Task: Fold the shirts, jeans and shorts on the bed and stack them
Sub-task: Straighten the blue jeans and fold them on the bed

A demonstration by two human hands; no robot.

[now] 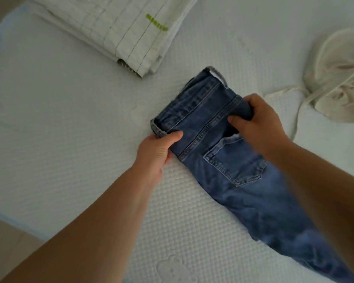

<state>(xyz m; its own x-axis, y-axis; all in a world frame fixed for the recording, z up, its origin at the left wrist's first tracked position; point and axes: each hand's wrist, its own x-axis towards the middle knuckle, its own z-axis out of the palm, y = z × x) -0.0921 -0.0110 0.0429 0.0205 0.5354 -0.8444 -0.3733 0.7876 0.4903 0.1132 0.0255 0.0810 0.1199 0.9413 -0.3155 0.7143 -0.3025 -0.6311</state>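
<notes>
Two bare hands work a pair of blue jeans point(219, 139) lying on the white textured bed point(70, 139). No box or basket shows; the bed alone bears the clothes. The jeans lie near the middle of the bed, waistband end away from the person, legs running back toward the lower right edge of the view, a back pocket facing up. The far end is doubled over into a thick fold.

Both forearms reach forward from the bottom of the view, the left from the lower left, the right from the lower right, crossing over the legs of the jeans. The left hand point(155, 152) grips the left edge of the fold, thumb lying on top of the denim and fingers tucked beneath. The right hand point(258, 121) grips the right edge of the fold, thumb pressed on top and fingers curled round a bunch of the cloth.

Beyond the jeans, at the top left, rests a folded white garment with thin lines and a green mark point(123, 31). At the right edge lies a crumpled cream garment with drawstrings point(335, 82), well apart from the jeans.
</notes>
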